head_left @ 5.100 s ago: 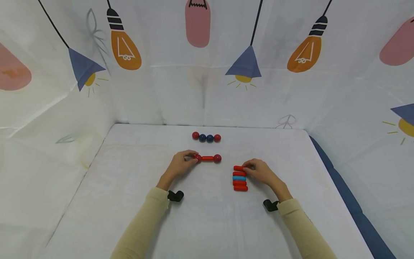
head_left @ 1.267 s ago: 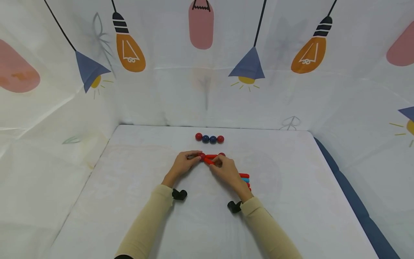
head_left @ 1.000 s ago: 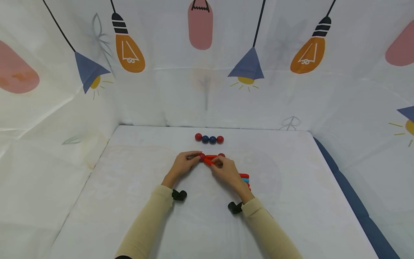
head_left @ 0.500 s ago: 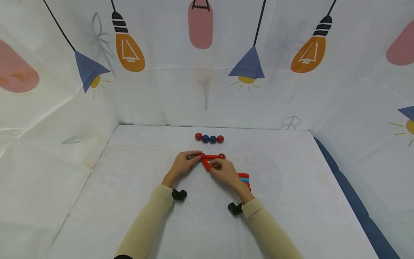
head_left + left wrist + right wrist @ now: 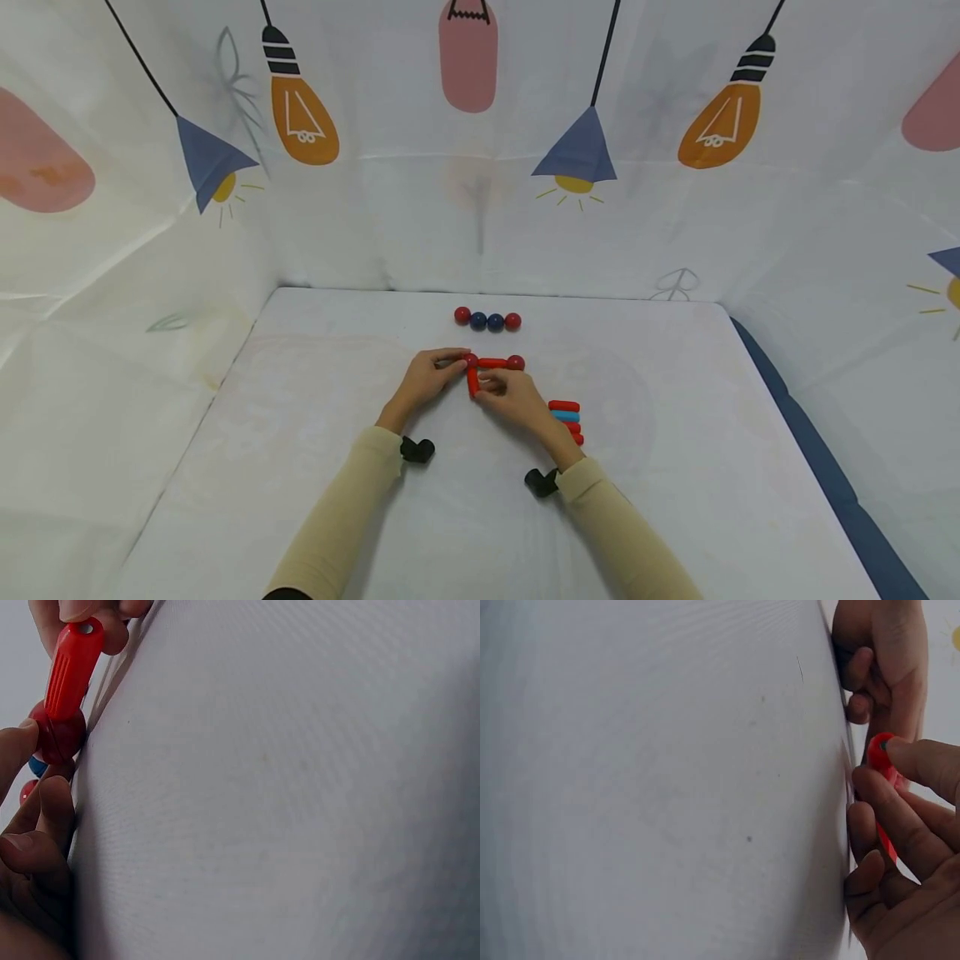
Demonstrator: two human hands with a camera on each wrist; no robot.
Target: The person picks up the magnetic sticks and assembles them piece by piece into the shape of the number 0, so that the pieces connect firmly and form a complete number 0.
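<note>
My left hand (image 5: pixel 429 379) pinches a dark red ball (image 5: pixel 61 735) between thumb and fingers. From that ball a red magnetic stick (image 5: pixel 492 363) runs right to a second red ball (image 5: pixel 516 362). Another red magnetic stick (image 5: pixel 73 671) points from the held ball toward my body, forming a corner with the first. Its near end, with a round grey inset, is pinched by the thumb and fingers of my right hand (image 5: pixel 517 402). In the right wrist view that stick's red end (image 5: pixel 879 752) shows at the thumb tip.
Behind the hands, a row of two red and two dark blue balls (image 5: pixel 478 322) lies on the white table (image 5: pixel 337 333). Right of my right hand is a stack of several red sticks (image 5: pixel 564 406) and a light blue stick (image 5: pixel 566 416), partly hidden by the wrist.
My right hand has brought the top red stick from the stack to the held ball. Lately it has swung that stick's free end from rightward to toward my body. The left hand stays put.
</note>
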